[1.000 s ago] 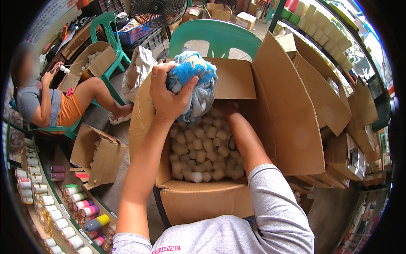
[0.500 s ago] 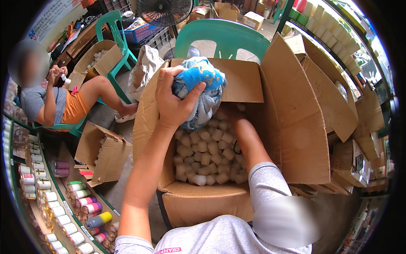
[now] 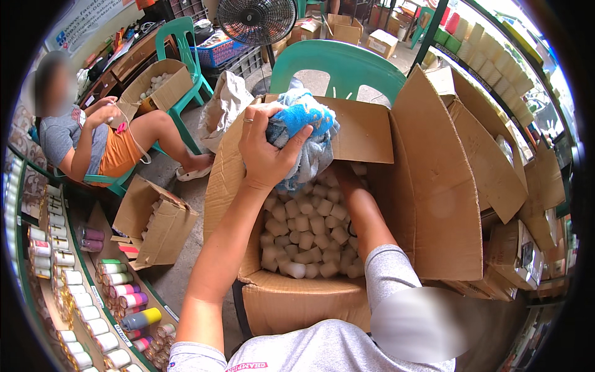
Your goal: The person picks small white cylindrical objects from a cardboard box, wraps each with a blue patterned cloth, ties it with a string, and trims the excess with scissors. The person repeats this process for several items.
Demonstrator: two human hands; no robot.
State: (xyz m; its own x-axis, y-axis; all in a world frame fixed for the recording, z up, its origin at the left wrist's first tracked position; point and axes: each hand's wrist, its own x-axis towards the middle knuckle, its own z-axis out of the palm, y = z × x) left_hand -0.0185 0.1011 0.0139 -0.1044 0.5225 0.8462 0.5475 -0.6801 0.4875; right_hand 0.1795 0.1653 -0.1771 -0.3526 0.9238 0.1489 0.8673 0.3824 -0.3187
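Observation:
My left hand grips a bunched blue and grey cloth, thumb across its near side and a ring on one finger. The cloth hangs over the far left part of a big open cardboard box. Inside lie many small off-white rounded cylinders, piled loosely. My right forearm reaches down into the box on the right of the cloth. Under the far flap the right hand itself is hidden, so its fingers do not show.
A green plastic chair stands behind the box. At left, a seated person handles a white cord near a smaller carton. Thread spools fill a rack at lower left. Folded cardboard leans on the right.
The whole view has shifted slightly, so the scene sits lower and further right. My left hand still holds the cloth, and my right arm stays in the box. The seated person's hands have moved.

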